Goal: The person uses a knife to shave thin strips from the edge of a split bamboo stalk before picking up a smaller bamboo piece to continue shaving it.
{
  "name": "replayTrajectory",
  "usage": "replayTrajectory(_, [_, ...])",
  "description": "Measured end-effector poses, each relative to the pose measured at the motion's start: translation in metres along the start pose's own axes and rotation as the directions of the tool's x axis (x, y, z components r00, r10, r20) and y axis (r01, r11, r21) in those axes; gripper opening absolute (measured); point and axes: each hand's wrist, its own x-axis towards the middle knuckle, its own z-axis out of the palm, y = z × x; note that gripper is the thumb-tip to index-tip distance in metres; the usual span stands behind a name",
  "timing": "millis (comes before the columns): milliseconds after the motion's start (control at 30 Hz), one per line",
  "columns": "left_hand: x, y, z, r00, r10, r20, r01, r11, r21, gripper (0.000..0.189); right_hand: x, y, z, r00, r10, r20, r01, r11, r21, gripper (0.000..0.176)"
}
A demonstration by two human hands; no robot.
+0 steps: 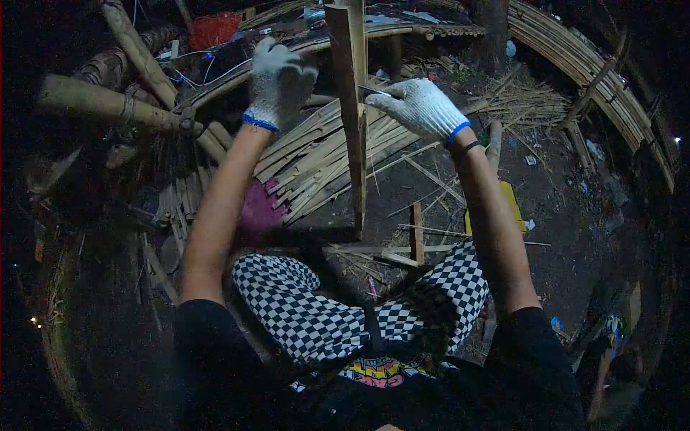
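A long split bamboo piece (352,129) stands upright between my hands, its lower end near the ground. My right hand (424,108), in a white knitted glove with a blue cuff, is closed around a knife (375,91). The knife's thin blade points left and reaches the bamboo's right edge; its handle is hidden in the glove. My left hand (280,82), gloved alike, is raised left of the bamboo and apart from it. Its fingers are loosely bent and spread, slightly blurred, with nothing visible in them.
A pile of bamboo strips (323,158) lies behind the upright piece, beside a purple sack (259,205). Thick bamboo poles (108,104) stick out at left. A yellow object (512,205) and a short wooden stick (417,233) lie at right. A red bag (215,30) sits at the back.
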Motion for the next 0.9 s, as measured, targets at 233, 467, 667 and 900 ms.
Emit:
replayTrajectory(233, [-0.006,0.001,0.011,0.989,-0.14,0.049,0.148,0.944,-0.294,0.025,0.003,0.012,0.01,0.997,-0.049,-0.052,0.049,0.999,0.008,0.05])
replayTrajectory(467, [-0.008,0.0,0.01,0.97,-0.154,0.19,0.196,0.954,-0.227,0.02,0.001,0.005,0.007,1.0,-0.023,-0.006,0.023,0.999,-0.033,0.049])
replayTrajectory(667, [-0.011,-0.001,0.013,0.97,-0.11,0.218,0.111,0.994,0.01,0.021,0.003,0.004,0.013,0.998,-0.048,-0.043,0.048,0.999,-0.005,0.047])
replayTrajectory(900, [-0.017,-0.008,0.012,0.977,-0.172,0.126,0.185,0.977,-0.103,0.034,-0.001,-0.015,-0.003,0.995,-0.094,0.035,0.094,0.996,-0.004,0.039])
